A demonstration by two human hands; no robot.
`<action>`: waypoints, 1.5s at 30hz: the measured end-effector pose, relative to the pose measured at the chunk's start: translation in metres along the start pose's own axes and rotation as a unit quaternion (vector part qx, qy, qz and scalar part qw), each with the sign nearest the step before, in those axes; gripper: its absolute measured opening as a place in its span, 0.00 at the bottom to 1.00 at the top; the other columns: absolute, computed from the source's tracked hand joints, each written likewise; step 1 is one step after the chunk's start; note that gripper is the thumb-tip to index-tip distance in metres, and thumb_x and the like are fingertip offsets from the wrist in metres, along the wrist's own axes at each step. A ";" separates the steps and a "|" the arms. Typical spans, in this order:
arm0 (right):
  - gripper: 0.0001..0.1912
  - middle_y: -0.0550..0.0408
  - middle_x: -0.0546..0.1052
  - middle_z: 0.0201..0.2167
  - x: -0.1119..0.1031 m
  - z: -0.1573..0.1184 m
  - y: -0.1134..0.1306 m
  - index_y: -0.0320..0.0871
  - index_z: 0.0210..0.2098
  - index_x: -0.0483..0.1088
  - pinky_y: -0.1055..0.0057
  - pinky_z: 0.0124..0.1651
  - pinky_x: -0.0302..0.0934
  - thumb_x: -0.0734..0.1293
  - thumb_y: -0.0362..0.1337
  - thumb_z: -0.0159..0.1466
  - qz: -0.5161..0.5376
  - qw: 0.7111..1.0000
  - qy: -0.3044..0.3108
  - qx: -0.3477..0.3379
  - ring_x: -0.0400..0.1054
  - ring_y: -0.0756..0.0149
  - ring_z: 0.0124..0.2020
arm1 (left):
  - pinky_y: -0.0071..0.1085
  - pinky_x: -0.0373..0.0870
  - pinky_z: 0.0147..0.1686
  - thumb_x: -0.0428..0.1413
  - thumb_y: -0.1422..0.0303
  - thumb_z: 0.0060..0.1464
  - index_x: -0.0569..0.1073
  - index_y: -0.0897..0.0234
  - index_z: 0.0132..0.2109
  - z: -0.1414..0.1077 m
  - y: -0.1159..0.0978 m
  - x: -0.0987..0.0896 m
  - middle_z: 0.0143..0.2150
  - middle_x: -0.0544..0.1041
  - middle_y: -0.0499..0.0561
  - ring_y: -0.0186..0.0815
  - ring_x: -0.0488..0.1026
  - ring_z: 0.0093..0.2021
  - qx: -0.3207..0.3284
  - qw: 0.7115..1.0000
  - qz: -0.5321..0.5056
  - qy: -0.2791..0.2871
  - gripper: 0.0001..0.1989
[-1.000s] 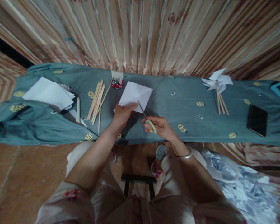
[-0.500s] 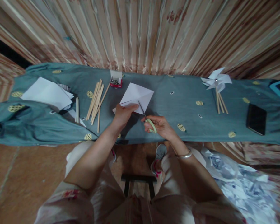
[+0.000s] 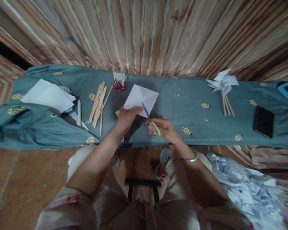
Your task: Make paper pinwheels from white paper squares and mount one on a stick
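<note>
In the head view, we have a sheet of white paper (image 3: 146,95) over the near middle of the table (image 3: 172,111), turned cornerwise, with crease lines meeting around its centre. Our left hand (image 3: 127,116) grips its near left edge, thumb on top; the other fingers are mostly hidden underneath. Our right hand (image 3: 165,129) is closed around the green handles of the scissors (image 3: 155,128), whose dark blades reach in from the near right edge with the tip close to the sheet's centre. How far the blades are parted, we cannot tell.

Just beyond our left hand we see a small red box (image 3: 122,87), its lid raised, with shiny metal pieces inside. Left of that lies a bundle of wooden sticks (image 3: 99,103), and farther left a pile of white sheets (image 3: 48,95). Well to our right, a white pinwheel (image 3: 227,83) rests at the top of several more sticks (image 3: 227,105), with a dark phone (image 3: 263,122) nearer the table's front edge. Below on our right we see a clear bag (image 3: 254,195) full of paper scraps.
</note>
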State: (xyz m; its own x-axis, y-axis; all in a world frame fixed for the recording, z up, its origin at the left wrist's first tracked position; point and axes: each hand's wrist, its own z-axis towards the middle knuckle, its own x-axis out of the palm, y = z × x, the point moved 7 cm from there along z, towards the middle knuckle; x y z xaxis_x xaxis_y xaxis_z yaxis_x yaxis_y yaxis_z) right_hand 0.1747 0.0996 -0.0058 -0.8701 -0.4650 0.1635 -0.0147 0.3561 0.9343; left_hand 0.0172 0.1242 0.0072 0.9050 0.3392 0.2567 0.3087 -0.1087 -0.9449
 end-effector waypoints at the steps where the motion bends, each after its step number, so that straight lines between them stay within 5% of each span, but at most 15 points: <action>1: 0.26 0.62 0.73 0.19 0.000 0.000 0.000 0.42 0.33 0.77 0.76 0.26 0.63 0.80 0.55 0.44 0.002 1.000 -0.001 0.000 0.65 0.76 0.20 | 0.29 0.71 0.29 0.67 0.68 0.32 0.77 0.65 0.26 0.000 0.000 0.000 0.27 0.79 0.48 0.35 0.73 0.28 -0.001 1.000 0.001 0.002 0.10; 45: 0.25 0.62 0.73 0.18 -0.003 0.002 -0.003 0.43 0.34 0.77 0.75 0.25 0.62 0.79 0.54 0.46 -0.003 1.000 -0.011 -0.017 0.65 0.75 0.20 | 0.30 0.73 0.30 0.68 0.67 0.34 0.78 0.64 0.27 0.004 0.006 0.001 0.27 0.79 0.48 0.36 0.75 0.28 0.009 1.000 -0.009 0.007 0.10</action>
State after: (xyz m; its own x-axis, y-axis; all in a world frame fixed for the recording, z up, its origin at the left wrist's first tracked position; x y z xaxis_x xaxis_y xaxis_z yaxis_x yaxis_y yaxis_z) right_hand 0.1763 0.1013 -0.0098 -0.8811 -0.4485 0.1504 -0.0045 0.3258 0.9454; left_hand 0.0186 0.1275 0.0006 0.9034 0.3275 0.2767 0.3200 -0.0857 -0.9435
